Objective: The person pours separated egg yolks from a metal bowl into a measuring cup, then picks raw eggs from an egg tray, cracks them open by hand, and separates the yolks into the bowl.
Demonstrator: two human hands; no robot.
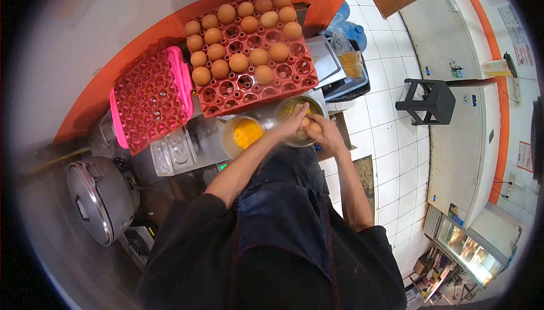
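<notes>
"So, why this layout?"

"For easy reach, I'd judge: from the hands, the pan (247,134) of yellow stands at nine o'clock on the bench (208,133), the egg tray (258,101) at eleven. The left hand (297,121) lies against an egg (314,127), though I can't tell whether it grips; the right hand (328,134) pinches that egg above the bowl (299,139), probably so drips land inside. Whole or cracked, I can't tell."

"Anything around, or in the way?"

"A lidded pot (97,202) at eight, well apart; a red tray (152,92) without eggs at nine. The left forearm (249,165) passes close by the pan, and the hands hide much of the bowl. Blue bottles (356,31) at one; a stool (442,101) near three."
</notes>
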